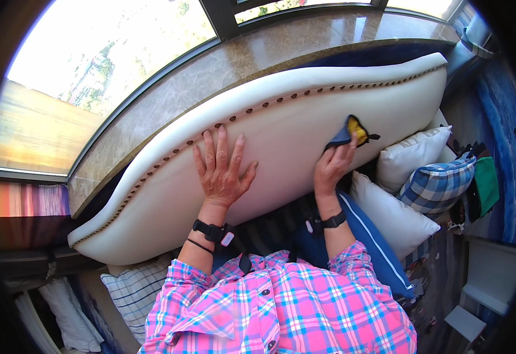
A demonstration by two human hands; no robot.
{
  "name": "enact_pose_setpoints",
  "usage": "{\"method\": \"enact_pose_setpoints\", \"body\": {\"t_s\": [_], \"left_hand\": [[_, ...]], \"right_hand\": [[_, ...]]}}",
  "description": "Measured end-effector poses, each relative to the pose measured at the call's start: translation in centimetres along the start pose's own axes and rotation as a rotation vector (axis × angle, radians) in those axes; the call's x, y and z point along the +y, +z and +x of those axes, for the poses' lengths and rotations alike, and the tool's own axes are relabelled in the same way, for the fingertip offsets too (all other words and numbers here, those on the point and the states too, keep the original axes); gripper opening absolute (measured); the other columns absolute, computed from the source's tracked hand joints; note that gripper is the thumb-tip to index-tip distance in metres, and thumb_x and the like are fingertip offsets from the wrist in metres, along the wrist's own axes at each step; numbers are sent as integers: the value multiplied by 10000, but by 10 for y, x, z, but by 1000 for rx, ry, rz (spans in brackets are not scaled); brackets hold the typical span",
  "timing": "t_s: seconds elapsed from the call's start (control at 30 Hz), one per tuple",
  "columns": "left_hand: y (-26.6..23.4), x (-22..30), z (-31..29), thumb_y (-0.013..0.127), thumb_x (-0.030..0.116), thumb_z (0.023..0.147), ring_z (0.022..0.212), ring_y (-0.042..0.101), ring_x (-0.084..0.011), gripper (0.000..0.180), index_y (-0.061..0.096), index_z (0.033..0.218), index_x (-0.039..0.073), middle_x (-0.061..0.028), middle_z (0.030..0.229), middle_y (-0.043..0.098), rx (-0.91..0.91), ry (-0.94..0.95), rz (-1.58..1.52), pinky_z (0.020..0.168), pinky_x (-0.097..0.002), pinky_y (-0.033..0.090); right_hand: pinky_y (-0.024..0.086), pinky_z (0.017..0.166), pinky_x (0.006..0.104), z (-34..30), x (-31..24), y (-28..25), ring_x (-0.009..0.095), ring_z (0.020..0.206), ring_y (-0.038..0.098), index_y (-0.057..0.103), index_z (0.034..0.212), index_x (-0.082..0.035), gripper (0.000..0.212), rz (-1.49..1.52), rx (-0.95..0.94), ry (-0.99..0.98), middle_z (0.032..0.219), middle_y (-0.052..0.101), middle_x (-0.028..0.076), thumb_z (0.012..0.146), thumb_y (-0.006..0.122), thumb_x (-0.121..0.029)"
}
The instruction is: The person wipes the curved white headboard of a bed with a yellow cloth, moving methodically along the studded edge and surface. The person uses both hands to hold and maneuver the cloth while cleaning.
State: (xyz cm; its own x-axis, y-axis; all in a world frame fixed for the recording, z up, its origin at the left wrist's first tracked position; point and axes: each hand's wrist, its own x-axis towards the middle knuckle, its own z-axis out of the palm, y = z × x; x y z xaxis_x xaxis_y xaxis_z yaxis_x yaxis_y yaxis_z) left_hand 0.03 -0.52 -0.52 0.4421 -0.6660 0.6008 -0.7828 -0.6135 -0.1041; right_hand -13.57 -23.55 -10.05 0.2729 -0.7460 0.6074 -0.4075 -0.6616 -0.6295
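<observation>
Left hand (221,169): flat, fingers spread, holding nothing, palm side on the white padded headboard (281,147), 2 fingertips or so at the stud row (248,111). Right hand (333,167): fingers closed on the blue-and-yellow cloth (341,137), which sticks out at 1 o'clock from it; full contact with the panel, can't tell. Cloth sits between 2 and 3 o'clock from left hand, so right is nearer. Headboard's long axis runs 8 to 2 o'clock, under both hands. White pillow (411,158) at 3 o'clock from right hand; stone ledge (234,56) beyond, 12 o'clock.
</observation>
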Motion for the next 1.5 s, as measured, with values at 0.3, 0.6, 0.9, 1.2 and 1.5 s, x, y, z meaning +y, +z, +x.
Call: {"method": "enact_pose_setpoints", "body": {"t_s": [0.3,0.6,0.9,1.2,1.5], "left_hand": [[2,-1,-2,656,559,983,1608,335,-417,660,575,1564,256,-148,1712,423,-1,1,6,1316,-612,133],[4,-1,-1,664,561,976,1607,339,-416,676,563,1573,260,-147,1716,419,15,-3,-14,1312,-618,136],[4,-2,-1,680,559,964,1596,353,-428,684,570,1568,256,-157,1709,427,13,3,-5,1308,-619,145],[3,-1,-2,704,551,954,1599,340,-444,689,587,1553,232,-177,1698,433,14,9,-12,1310,-623,139],[2,-2,-2,703,555,956,1603,337,-433,679,598,1546,236,-169,1698,438,8,3,-19,1313,-617,135]], "right_hand": [[360,1228,586,0,-3,-12,512,1491,441,562,1484,21,486,86,-123,-358,1635,460,248,1024,565,-134],[352,1243,550,94,-27,15,433,1477,481,682,1323,38,374,-97,-43,-120,1536,567,228,1010,602,-151],[351,1239,566,-20,-74,-1,440,1482,502,601,1489,-105,493,203,-234,-591,1614,522,180,1006,656,-182],[294,1266,571,53,-68,11,456,1502,458,624,1387,81,455,47,-95,-258,1590,523,237,1026,591,-194],[344,1234,541,20,-72,1,454,1484,480,611,1421,32,441,129,-179,-445,1591,528,209,1047,598,-203]]}}
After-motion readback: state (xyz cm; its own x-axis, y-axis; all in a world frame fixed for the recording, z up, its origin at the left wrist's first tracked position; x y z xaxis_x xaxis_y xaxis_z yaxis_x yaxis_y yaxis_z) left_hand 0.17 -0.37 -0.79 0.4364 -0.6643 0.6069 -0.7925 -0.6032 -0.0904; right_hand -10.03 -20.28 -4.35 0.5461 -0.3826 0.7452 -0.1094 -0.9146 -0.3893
